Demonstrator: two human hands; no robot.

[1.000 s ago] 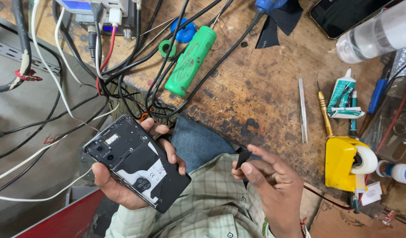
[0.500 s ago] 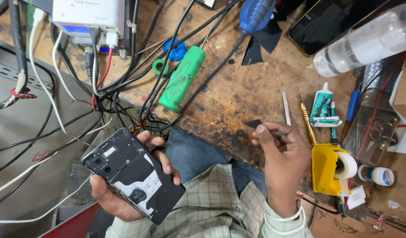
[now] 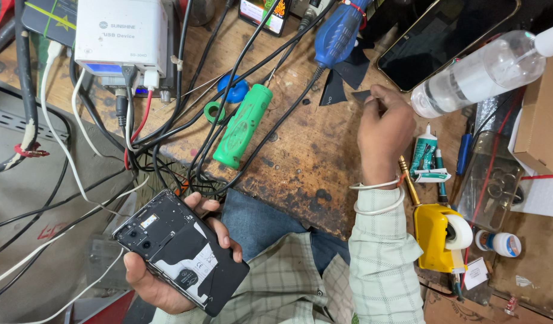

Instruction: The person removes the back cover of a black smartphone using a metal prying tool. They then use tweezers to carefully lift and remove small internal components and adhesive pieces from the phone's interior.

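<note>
Overhead, head view: scarred wooden workbench (image 3: 300,162), tangled cables (image 3: 168,138), green screwdriver (image 3: 243,126), yellow tape dispenser (image 3: 438,237). Left hand (image 3: 162,282) clasps opened phone (image 3: 180,258) over lap. Right hand (image 3: 384,132) pinches small dark piece (image 3: 361,95), now extended farther up the bench than before.

Pale green checked shirt sleeve (image 3: 381,264), cuff buttoned; two white bangles (image 3: 378,198) at right wrist; blue jeans (image 3: 258,225).
</note>
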